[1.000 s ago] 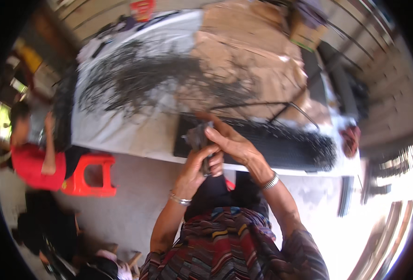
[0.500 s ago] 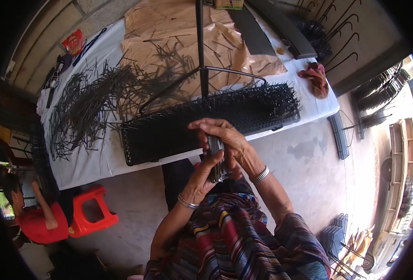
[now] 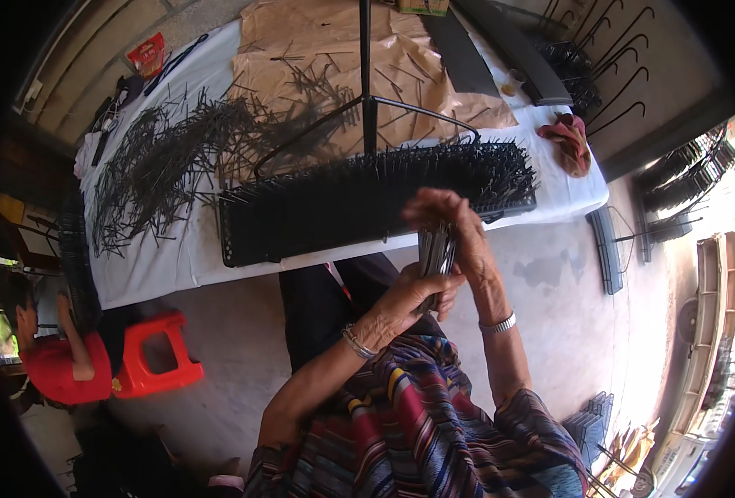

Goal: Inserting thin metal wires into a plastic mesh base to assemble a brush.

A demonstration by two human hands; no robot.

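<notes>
My left hand [image 3: 413, 295] is wrapped around the lower part of a bundle of thin dark metal rods [image 3: 436, 251], held upright in front of my body. My right hand [image 3: 459, 222] is at the bundle's top, its fingers stretched out to the left over the rod ends and slightly blurred. Whether its palm presses on the ends is hard to tell. Just beyond my hands, a long black perforated rack [image 3: 301, 228] lies along the table's near edge. Many short rods [image 3: 475, 162] stand up in its far and right parts.
Loose rods [image 3: 160, 166] lie heaped on the white-covered table [image 3: 177, 282] and on brown paper [image 3: 301, 33]. A black pole frame [image 3: 369, 108] rises from the rack. A reddish cloth [image 3: 567, 143] lies at right. On the left are a red stool [image 3: 181, 378] and another person in red [image 3: 69, 369].
Both hands and the rod bundle have moved to the right. My right hand has shifted from the bundle's side to above its top. The view has tilted slightly.
</notes>
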